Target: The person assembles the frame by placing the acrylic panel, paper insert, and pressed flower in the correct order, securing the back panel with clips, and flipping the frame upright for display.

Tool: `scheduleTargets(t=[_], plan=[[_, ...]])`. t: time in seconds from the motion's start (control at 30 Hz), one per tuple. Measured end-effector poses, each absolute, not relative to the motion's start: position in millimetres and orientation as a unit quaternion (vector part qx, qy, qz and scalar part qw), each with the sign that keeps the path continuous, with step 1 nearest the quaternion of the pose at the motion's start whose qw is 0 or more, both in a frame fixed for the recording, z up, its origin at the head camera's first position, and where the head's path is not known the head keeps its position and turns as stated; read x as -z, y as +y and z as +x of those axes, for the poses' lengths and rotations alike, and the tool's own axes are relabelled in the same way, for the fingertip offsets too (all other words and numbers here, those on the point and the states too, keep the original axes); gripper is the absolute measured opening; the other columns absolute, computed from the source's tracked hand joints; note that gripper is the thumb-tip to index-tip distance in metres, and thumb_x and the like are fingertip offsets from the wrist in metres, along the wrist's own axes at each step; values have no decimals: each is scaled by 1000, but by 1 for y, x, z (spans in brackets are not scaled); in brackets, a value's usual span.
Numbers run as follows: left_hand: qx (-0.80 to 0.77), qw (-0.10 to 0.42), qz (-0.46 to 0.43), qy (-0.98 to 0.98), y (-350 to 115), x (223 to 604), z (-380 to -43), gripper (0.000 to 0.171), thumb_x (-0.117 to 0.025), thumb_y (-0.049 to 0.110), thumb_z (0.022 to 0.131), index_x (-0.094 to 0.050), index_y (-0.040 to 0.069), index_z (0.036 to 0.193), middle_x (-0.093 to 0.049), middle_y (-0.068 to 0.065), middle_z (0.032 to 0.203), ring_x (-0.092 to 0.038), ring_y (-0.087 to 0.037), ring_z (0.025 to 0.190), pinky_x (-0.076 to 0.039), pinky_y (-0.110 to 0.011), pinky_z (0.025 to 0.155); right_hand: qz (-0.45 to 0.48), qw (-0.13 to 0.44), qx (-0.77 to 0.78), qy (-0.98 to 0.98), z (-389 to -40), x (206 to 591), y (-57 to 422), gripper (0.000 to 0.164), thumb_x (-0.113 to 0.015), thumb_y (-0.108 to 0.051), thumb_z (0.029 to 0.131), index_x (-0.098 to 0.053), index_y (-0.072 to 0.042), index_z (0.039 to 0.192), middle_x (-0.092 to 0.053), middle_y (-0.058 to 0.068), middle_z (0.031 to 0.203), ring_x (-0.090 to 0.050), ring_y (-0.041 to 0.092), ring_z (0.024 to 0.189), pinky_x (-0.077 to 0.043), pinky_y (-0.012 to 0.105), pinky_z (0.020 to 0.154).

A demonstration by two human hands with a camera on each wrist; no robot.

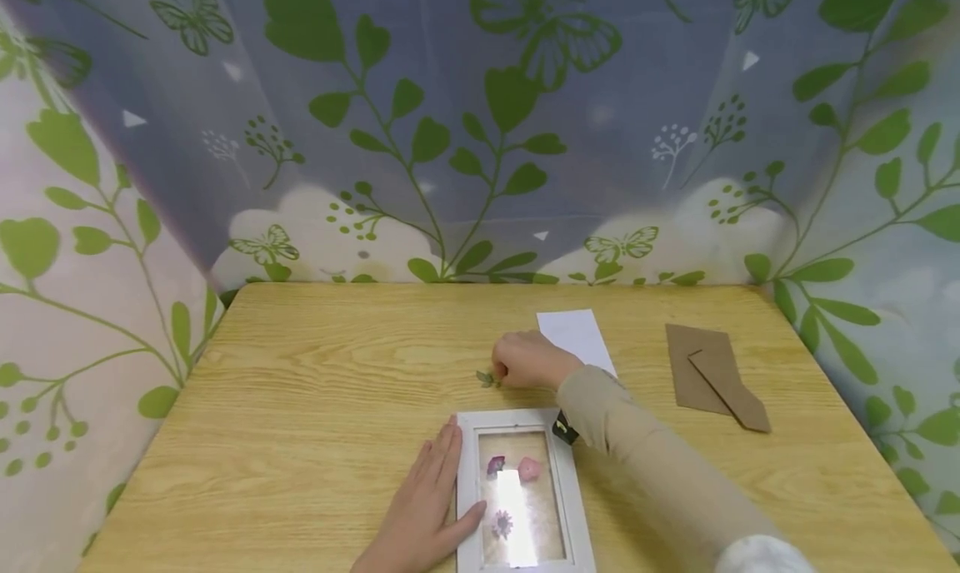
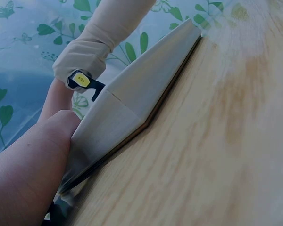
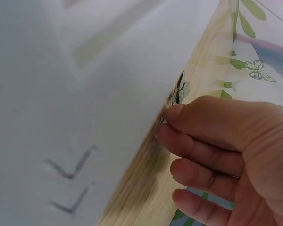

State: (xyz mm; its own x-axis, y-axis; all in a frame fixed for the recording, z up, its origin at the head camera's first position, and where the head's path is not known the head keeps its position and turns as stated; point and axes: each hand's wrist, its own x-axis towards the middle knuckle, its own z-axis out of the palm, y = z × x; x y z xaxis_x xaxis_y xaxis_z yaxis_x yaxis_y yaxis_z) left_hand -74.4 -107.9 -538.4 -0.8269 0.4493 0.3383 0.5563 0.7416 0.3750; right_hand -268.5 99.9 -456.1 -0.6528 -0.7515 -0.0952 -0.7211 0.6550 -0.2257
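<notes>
A white picture frame (image 1: 468, 465) lies on the table, with a clear pane at its middle. My left hand (image 1: 423, 510) rests along its left side, fingers straight, thumb over the rail. Under or on the pane, I cannot tell which, are a dark purple flower (image 1: 496, 465), a pink flower (image 1: 528, 470) and a pale purple daisy-like flower (image 1: 502, 524). Beyond the frame's far end, my right hand (image 1: 534, 361) pinches a small green leaf sprig (image 3: 181, 89) between thumb and forefinger, close to the tabletop. Its leaves (image 1: 484, 379) stick out left of the fingertips; the stem is mostly hidden.
A white sheet (image 1: 577, 336) lies partly behind the right hand. Farther right is a brown backing board (image 1: 693, 373) with a stand leg (image 1: 742, 406) on it. A black wrist device (image 1: 564, 428) hangs beside the frame's far right corner. Leaf-printed cloth (image 1: 450, 140) surrounds the wooden table (image 1: 300, 440).
</notes>
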Motion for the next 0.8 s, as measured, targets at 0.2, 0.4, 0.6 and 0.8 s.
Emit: scheduleTargets(t=[0.2,0.4,0.6,0.8], plan=[[231,113,-271,-928,-108,538,-75,92,-56,53,95,-17,-6,155,-13,-18,164,-19,-28,150,-22,-46,119,-408,98,88,903,-270,455,99,43,-64,3,71,-35,-23,51,-22,-9,52,-20,8,53,-19,25,49],[240,97,-268,-928,-109,537,-76,94,-57,53,94,-16,-5,156,-11,-16,165,-16,-26,150,-23,-49,118,-401,111,97,904,-274,459,103,38,-65,0,77,-45,-23,54,-33,-11,52,-27,7,52,-26,23,49],[236,97,-270,-928,-108,536,-76,94,-58,52,94,-17,-5,155,-11,-17,165,-17,-27,150,-24,-50,117,-387,119,100,909,-272,454,108,24,-68,-5,81,-63,-21,64,-56,-12,62,-44,5,57,-42,25,55],[234,94,-267,-930,-107,537,-76,94,-57,53,94,-16,-5,156,-10,-16,165,-15,-26,151,-23,-49,118,-374,116,112,913,-261,433,108,21,-68,-8,82,-66,-22,67,-58,-14,67,-48,5,60,-45,27,58]])
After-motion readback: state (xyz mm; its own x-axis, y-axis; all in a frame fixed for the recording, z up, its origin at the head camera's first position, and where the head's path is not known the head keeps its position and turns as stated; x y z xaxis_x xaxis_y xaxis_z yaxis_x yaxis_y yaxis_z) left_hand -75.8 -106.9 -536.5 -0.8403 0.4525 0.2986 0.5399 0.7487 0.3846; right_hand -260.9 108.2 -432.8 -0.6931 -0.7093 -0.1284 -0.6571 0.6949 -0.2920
